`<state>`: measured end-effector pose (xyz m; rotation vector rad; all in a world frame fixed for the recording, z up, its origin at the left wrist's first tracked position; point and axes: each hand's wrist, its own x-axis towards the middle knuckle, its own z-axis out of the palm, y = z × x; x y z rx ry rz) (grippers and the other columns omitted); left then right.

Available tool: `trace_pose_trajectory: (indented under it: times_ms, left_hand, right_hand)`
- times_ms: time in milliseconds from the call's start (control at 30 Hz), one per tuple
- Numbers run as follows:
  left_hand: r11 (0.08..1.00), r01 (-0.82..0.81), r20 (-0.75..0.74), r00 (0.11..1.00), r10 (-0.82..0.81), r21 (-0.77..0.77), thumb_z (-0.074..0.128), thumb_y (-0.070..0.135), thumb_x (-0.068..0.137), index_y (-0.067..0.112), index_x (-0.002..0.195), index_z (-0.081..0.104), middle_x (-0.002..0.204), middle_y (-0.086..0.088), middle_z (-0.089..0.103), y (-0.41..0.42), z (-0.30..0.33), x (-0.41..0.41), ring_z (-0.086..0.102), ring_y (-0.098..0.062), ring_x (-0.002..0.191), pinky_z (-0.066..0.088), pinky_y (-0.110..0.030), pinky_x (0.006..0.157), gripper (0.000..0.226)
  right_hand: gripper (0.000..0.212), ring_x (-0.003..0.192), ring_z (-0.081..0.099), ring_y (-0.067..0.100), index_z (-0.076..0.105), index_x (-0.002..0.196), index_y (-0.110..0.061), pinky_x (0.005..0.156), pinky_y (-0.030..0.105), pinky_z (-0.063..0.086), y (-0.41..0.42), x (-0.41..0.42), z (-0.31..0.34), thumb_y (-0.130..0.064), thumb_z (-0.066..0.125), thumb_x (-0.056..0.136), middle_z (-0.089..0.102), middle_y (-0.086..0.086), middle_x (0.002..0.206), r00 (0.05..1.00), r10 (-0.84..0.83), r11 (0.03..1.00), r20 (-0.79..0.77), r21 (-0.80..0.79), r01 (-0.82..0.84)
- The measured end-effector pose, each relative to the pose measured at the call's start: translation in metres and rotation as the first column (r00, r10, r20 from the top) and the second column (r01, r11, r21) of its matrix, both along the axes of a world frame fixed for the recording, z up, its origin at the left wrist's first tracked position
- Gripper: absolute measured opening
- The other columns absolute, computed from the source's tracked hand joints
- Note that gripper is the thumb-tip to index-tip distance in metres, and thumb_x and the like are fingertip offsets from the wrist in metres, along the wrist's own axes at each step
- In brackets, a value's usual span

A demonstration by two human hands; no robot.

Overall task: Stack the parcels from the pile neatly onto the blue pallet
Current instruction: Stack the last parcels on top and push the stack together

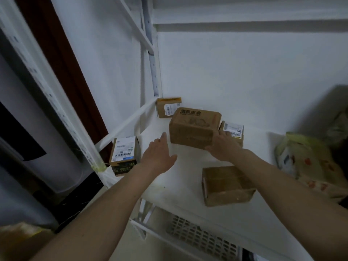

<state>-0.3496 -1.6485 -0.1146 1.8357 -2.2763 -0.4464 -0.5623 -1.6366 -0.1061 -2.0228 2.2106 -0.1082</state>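
Observation:
Several cardboard parcels lie on a white shelf (188,178). The largest, a brown box with printed characters (194,127), sits tilted in the middle. My right hand (222,146) grips its lower right corner. My left hand (160,155) reaches toward its left side with straight fingers, just short of touching. A small labelled box (233,131) stands behind my right hand. Another small labelled box (168,107) sits in the back corner. A labelled box with a dark lower face (124,154) stands at the shelf's left edge. A plain brown box (226,185) lies near the front. No blue pallet is in view.
White shelf uprights and a crossbar (130,119) frame the left side. Soft bagged parcels (308,162) are heaped at the right end of the shelf. A white perforated grid (203,236) lies on a lower level. A brown object (17,240) shows at the bottom left.

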Motion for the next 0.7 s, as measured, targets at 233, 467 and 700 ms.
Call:
trace_pose_trajectory:
  times_ms: [233, 467, 700]
  left_hand:
    - [0.992, 0.023, -0.125, 0.992, -0.008, 0.122, 0.061, 0.045, 0.086, 0.013, 0.152, -0.002, 0.157, -0.01, 0.018, -0.085, -0.017, -0.014, 0.021, -0.027, 0.143, 0.025, -0.037, 0.111, 0.097]
    - [0.975, 0.009, -0.386, 0.919, 0.08, 0.223, 0.075, 0.035, 0.078, 0.006, 0.145, 0.022, 0.148, -0.011, 0.036, -0.138, -0.033, -0.024, 0.039, -0.027, 0.131, 0.028, -0.024, 0.085, 0.09]
    - [0.917, 0.104, -0.586, 0.795, 0.156, 0.385, 0.083, 0.019, 0.07, 0.008, 0.139, 0.039, 0.132, -0.011, 0.055, -0.177, -0.044, -0.033, 0.054, -0.024, 0.115, 0.048, -0.038, 0.096, 0.082]
  right_hand:
    - [0.078, 0.126, 0.034, 0.04, 0.008, 0.146, 0.0, 0.101, 0.044, 0.035, -0.057, -0.013, -0.016, -0.031, 0.054, 0.091, 0.033, 0.025, 0.142, 0.986, -0.127, 0.99, 0.107, 0.072, 0.119]
    - [0.057, 0.112, 0.041, 0.036, 0.036, 0.13, -0.002, 0.09, 0.038, 0.036, -0.081, -0.018, -0.022, -0.035, 0.057, 0.089, 0.053, 0.021, 0.122, 0.96, -0.226, 0.974, 0.164, 0.032, 0.224]
    - [0.046, 0.113, 0.041, 0.033, 0.042, 0.121, -0.006, 0.087, 0.039, 0.04, -0.089, -0.014, -0.019, -0.031, 0.058, 0.086, 0.056, 0.015, 0.118, 0.913, -0.323, 0.946, 0.25, 0.047, 0.322]
